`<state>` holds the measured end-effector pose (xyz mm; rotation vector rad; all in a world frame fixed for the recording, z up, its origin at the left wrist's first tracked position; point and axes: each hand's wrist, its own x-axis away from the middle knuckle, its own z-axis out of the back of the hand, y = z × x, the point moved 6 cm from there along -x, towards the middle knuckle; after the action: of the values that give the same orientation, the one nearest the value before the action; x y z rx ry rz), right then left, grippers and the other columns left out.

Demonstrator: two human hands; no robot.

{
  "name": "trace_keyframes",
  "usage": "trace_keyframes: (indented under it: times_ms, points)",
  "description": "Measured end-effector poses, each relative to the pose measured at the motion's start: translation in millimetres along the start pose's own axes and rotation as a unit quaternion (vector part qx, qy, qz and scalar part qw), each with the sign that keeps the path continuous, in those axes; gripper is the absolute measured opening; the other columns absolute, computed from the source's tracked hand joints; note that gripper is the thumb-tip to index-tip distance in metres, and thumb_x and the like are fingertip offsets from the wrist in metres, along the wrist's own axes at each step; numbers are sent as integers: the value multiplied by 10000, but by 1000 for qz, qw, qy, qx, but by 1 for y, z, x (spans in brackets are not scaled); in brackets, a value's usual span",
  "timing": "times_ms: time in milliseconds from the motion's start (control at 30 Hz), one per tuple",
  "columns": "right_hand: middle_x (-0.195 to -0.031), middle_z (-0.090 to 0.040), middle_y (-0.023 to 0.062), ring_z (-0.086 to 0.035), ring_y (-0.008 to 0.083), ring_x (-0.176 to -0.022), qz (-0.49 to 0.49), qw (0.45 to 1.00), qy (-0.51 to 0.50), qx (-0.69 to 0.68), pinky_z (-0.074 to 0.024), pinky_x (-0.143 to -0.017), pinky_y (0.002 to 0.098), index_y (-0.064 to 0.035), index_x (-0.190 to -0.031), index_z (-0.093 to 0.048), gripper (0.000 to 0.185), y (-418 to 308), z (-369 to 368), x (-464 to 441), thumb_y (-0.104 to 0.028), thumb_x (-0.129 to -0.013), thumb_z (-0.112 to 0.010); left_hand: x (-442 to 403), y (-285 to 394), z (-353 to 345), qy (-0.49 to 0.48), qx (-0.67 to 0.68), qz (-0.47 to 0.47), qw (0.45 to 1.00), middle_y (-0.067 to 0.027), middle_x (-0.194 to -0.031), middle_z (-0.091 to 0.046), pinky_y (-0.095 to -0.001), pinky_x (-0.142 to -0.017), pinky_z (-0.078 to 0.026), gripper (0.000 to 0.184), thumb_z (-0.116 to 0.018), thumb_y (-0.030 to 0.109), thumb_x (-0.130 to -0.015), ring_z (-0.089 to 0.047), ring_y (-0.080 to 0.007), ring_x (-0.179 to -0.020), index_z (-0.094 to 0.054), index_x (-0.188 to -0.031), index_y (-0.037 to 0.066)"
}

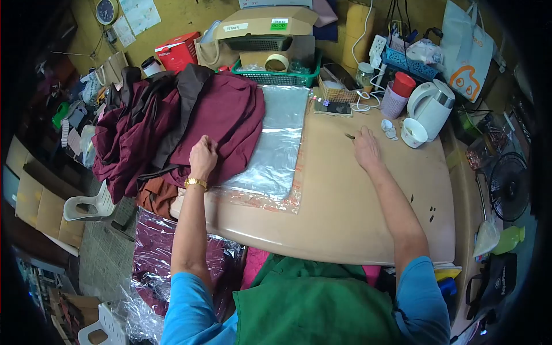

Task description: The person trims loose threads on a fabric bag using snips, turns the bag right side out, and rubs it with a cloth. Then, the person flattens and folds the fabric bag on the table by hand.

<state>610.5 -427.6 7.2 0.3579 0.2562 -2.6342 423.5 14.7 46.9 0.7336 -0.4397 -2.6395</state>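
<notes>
Maroon garments with dark trim (221,115) are heaped on the left half of the table. My left hand (203,156), with a gold watch at the wrist, is closed in a pinch at the near part of this cloth. Out to the right, my right hand (367,148) is low over the bare tabletop, its fingers curled around a small dark pointed tool (349,136). The tool's kind is too small to make out. Between my hands lies a stack of clear plastic bags (282,138), partly under the garments.
The tan table (322,230) has a rounded front edge. At its back stand a green basket (276,79) with a cardboard box, a phone (332,108) and a red-lidded cup (403,85). A white kettle (431,109) and bowl (413,133) are at right. Plastic-wrapped maroon clothing (155,253) is below left.
</notes>
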Motion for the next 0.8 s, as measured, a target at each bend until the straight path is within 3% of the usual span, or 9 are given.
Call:
trace_keyframes:
  times_ms: [133,200,333,433,467,567,600,667,800]
  points:
    - [-1073,-616,159,-615,295,-957,-22,987,28,-158,-495,-792,415,9,-1032,-627,205,-27,20,29,-173,-939,-605,-9,24,37,139,60,-58,987,-235,-871,-661,-527,-679,-469,112,-536,136,-988,-642,-450,-840,-521,-1007,27]
    - [-864,-620,100,-607,197,-759,-123,884,-1,-451,-482,-686,344,-11,-1029,-620,162,-41,28,43,-138,-930,-637,4,73,68,180,89,-132,971,-218,-863,-661,-521,-671,-479,94,-535,106,-983,-649,-435,-797,-531,-1048,38]
    - [-769,-592,33,-580,97,-721,-9,859,73,-506,-432,-599,249,-60,-1023,-626,153,-123,149,94,-51,-885,-692,74,192,74,26,167,-204,964,-190,-859,-664,-480,-632,-523,151,-566,92,-952,-662,-404,-733,-528,-1085,31]
    - [-867,-594,75,-612,146,-749,115,858,157,-476,-492,-644,296,-5,-994,-628,157,-156,198,128,21,-843,-661,154,267,47,-270,328,-207,881,-309,-917,-617,-534,-719,-504,240,-558,155,-972,-614,-509,-885,-499,-1153,10]
    - [-925,-626,137,-660,251,-806,119,894,112,-417,-536,-723,342,9,-1040,-634,214,-156,193,135,62,-833,-620,168,273,44,-370,306,-169,861,-327,-1074,-617,-536,-866,-488,278,-542,207,-990,-594,-494,-1051,-516,-1173,-2]
    - [-1163,-636,198,-638,381,-1066,90,936,-39,-339,-521,-875,452,-11,-1176,-618,289,-139,134,163,14,-894,-559,181,243,11,-266,87,-264,923,-222,-1392,-539,-546,-1132,-300,381,-552,285,-984,-447,-376,-1364,-559,-1238,1]
    - [-1401,-530,184,-504,377,-1299,70,960,-125,-239,-418,-1062,510,-60,-1319,-570,406,-127,105,181,-28,-915,-545,185,226,-2,-267,2,-281,922,-195,-1468,-479,-620,-1126,-260,448,-560,326,-979,-395,-385,-1405,-532,-1318,35]
    - [-1567,-369,135,-306,349,-1463,41,969,-232,-79,-248,-1164,600,-142,-1438,-503,527,-97,74,212,-33,-924,-534,189,202,-5,-244,-14,-268,932,-179,-1522,-417,-678,-1123,-209,509,-567,356,-975,-338,-389,-1439,-488,-1406,97]
    - [-1595,-346,77,-238,304,-1505,78,946,-280,-146,-156,-1192,617,-228,-1425,-540,583,-37,85,216,30,-904,-517,196,158,-5,-284,-11,-212,935,-143,-1570,-357,-705,-1130,-160,579,-592,360,-962,-281,-376,-1473,-422,-1484,174]
